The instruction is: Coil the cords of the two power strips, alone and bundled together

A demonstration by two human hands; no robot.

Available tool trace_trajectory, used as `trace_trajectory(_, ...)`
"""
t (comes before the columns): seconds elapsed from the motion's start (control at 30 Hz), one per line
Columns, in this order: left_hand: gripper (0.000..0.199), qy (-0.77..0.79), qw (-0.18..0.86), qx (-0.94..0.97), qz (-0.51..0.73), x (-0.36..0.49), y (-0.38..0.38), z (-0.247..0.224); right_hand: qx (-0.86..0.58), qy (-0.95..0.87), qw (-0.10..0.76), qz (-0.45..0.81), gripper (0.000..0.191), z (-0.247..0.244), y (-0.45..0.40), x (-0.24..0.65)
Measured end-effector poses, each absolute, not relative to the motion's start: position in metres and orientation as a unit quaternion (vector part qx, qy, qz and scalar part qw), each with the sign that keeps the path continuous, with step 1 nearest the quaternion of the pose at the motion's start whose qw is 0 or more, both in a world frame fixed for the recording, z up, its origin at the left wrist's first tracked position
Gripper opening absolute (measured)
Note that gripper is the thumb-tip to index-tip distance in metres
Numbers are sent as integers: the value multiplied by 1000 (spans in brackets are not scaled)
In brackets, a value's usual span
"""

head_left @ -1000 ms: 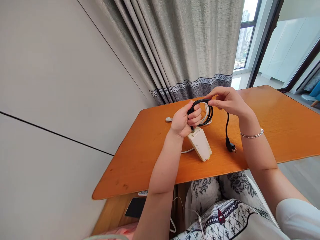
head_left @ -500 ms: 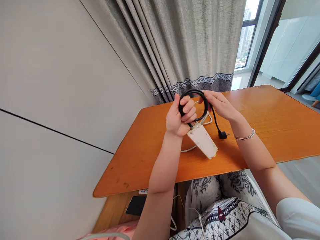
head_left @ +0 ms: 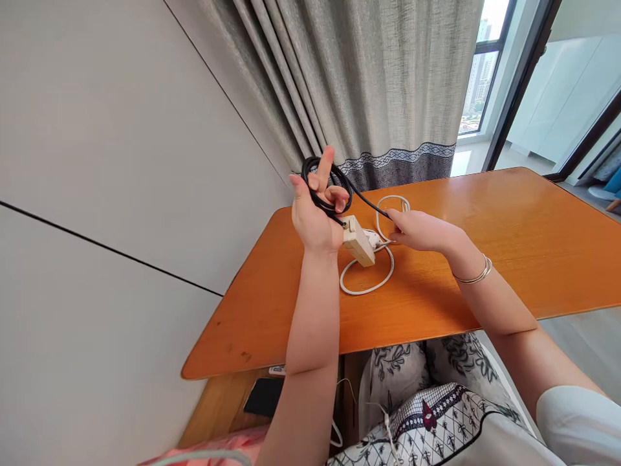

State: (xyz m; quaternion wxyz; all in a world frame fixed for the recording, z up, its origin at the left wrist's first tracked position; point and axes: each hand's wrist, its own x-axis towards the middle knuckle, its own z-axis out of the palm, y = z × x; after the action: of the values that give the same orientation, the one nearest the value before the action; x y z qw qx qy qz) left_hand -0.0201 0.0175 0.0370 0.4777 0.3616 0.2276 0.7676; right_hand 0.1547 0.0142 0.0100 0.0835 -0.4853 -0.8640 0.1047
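Loops of black power cord (head_left: 348,198) hang round the fingers of my left hand (head_left: 317,217), which is raised over the table with the index finger pointing up and the other fingers bent around the coil. A cream-white power strip (head_left: 359,241) dangles from the cord below that wrist, tilted. To the right, my right hand (head_left: 422,230) pinches the free stretch of the black cord, pulled taut from the coil; the plug end is hidden by this hand. Behind the strip, a white cable (head_left: 367,292) lies looped on the table, with a white plug-like piece (head_left: 372,239) beside it.
The orange-brown wooden table (head_left: 485,259) spreads under both hands. A grey curtain (head_left: 388,77) hangs behind it, and a white wall panel (head_left: 97,162) stands at the left. On a lower surface lies a dark phone-like slab (head_left: 263,396).
My left hand has moved left and up, its index finger now extended, and the power strip has turned edge-on. My right hand has moved down, drawing the cord out from the coil.
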Motion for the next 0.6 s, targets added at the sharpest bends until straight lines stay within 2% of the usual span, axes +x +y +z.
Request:
trace_trajectory(0.17, 54, 265, 454, 382, 760, -29, 27, 29, -511, -857, 61, 18, 24, 11, 5, 154)
trace_trajectory(0.33, 50, 193, 394, 433, 787, -31, 36, 20, -516, -851, 80, -59, 30, 10, -8, 147)
trace_trajectory(0.5, 36, 207, 350, 464, 787, -22, 31, 14, -455, -849, 217, -161, 34, 10, -19, 142)
trace_trajectory(0.6, 28, 218, 377, 500, 749, -19, 23, 11, -400, -845, 307, -177, 42, 16, -22, 141)
